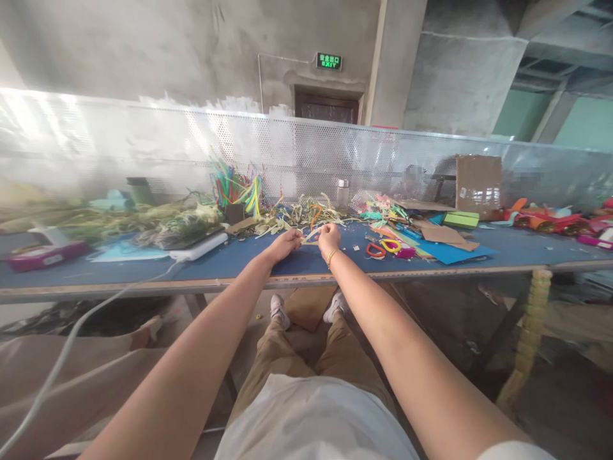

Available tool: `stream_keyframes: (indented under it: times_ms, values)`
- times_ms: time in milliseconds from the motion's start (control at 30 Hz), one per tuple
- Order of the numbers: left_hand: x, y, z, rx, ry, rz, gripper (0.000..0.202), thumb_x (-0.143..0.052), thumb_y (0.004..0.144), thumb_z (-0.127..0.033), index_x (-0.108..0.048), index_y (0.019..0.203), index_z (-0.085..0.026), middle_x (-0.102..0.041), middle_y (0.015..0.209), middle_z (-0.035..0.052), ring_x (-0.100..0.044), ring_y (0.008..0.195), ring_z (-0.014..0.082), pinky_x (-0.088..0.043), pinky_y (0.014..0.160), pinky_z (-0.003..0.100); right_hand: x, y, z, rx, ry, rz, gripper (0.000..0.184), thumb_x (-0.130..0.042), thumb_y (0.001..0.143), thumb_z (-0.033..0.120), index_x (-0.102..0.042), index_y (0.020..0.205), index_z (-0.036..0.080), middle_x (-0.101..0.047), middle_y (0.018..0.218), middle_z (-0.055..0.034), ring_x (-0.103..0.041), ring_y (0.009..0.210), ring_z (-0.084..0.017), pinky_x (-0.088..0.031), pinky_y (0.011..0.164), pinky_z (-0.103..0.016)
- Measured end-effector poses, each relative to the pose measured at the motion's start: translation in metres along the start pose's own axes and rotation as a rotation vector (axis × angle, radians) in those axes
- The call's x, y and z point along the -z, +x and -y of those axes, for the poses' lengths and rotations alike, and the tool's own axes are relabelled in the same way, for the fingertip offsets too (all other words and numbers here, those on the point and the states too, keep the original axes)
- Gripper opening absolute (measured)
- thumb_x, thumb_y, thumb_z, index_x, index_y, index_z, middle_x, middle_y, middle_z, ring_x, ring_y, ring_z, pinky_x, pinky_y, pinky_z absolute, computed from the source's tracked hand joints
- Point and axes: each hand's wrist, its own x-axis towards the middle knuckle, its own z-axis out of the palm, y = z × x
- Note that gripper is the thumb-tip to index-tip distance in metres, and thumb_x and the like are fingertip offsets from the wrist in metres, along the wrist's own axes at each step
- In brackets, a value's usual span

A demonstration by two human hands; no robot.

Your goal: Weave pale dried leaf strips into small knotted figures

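Both my arms reach out over the blue table top (249, 259). My left hand (285, 245) and my right hand (328, 236) are closed close together, pinching a thin pale strip (310, 237) between them just above the table. A gold bracelet (332, 255) sits on my right wrist. Right behind the hands lies a heap of pale and green strips (297, 217).
Coloured paper sheets (450, 250), red and yellow loops (383, 248) and a cardboard box (477, 184) lie to the right. A bundle of coloured sticks (237, 185), a white device with cable (198, 248) and a pink box (41, 255) sit left. A perforated metal screen (311, 153) backs the table.
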Motion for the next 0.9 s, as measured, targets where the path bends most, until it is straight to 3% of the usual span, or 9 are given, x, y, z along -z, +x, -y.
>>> stream_keyframes:
  times_ms: [200,400,667,900]
  values:
    - [-0.0026,-0.0004,-0.0018,0.010,-0.024,0.033,0.015,-0.057,0.071,-0.029,-0.053,0.080,-0.018,-0.050,0.055,-0.0041,-0.042,0.049,0.0102,-0.031,0.049,0.024,-0.0001,0.0028,-0.0004,0.013,-0.001,-0.042,0.016,-0.039,0.089,0.024,-0.054,0.085,0.020,-0.065,0.077,-0.0044,-0.064,0.061,-0.015,-0.044,0.053,-0.023]
    - [-0.0026,-0.0021,-0.0023,-0.003,-0.006,0.058,0.022,-0.058,0.073,-0.030,-0.055,0.090,-0.017,-0.052,0.057,-0.0040,-0.043,0.049,0.0105,-0.033,0.051,0.024,-0.0010,0.0059,-0.0016,0.030,0.005,-0.045,0.018,-0.037,0.090,0.025,-0.054,0.087,0.019,-0.065,0.082,-0.0046,-0.063,0.060,-0.013,-0.044,0.054,-0.022]
    - [-0.0009,-0.0035,-0.0033,-0.043,0.033,0.094,0.034,-0.056,0.077,-0.033,-0.059,0.106,-0.015,-0.053,0.060,-0.0026,-0.046,0.053,0.0112,-0.035,0.053,0.024,0.0050,0.0058,-0.0015,0.062,-0.064,-0.144,0.018,-0.040,0.087,0.027,-0.055,0.079,0.019,-0.065,0.086,-0.0063,-0.059,0.079,-0.016,-0.044,0.072,-0.025]
    - [-0.0006,-0.0034,-0.0024,-0.021,0.059,0.058,0.035,-0.059,0.076,-0.033,-0.062,0.106,-0.015,-0.059,0.062,-0.0011,-0.048,0.050,0.0108,-0.038,0.049,0.023,0.0052,0.0073,-0.0040,0.086,-0.030,-0.093,0.025,-0.038,0.088,0.033,-0.057,0.081,0.019,-0.065,0.082,-0.0062,-0.060,0.075,-0.016,-0.045,0.066,-0.025]
